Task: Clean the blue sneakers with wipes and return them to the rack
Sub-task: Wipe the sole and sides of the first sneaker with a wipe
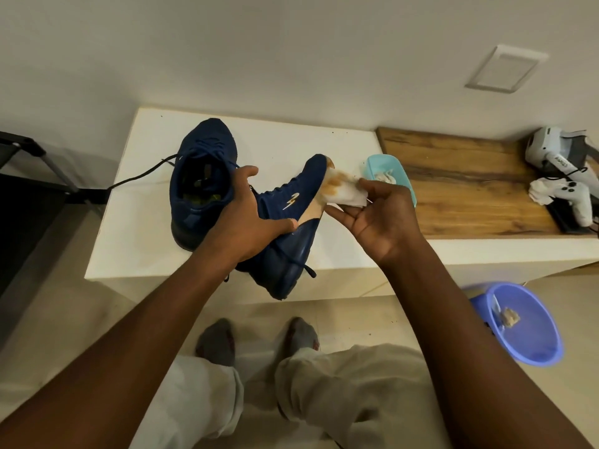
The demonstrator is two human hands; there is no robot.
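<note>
The sneaker (282, 196) is gripped by the left hand (256, 218), thumb on one side and fingers round the other. It is held tilted above the front edge of the worktop (136, 222), toe down and heel up. The wipe (345, 194) is pinched between the thumb and fingertips of the right hand (379, 218) and is laid against the heel. Tan dirt is seen there on both the sole edge and the wipe. The hands are apart, linked only through sneaker and wipe. The other sneaker (201, 176) stands on the worktop toward the back left corner, its lace trailing to the left edge.

The step in hand is judged to be the wiping of the heel and sole edge. The sneaker is to be braced firmly so that it is not twisted by the stroke. The wipe is to be refolded so that a clean face is presented, since a soiled face is likely to smear dirt onto the blue upper. Strokes are best drawn one way, from upper toward sole. A spent wipe is to be dropped in the bin (525, 335) on the floor, where a used one lies. A fresh one can then be taken from the tub (403, 179) on the worktop, just beside the heel.
</note>
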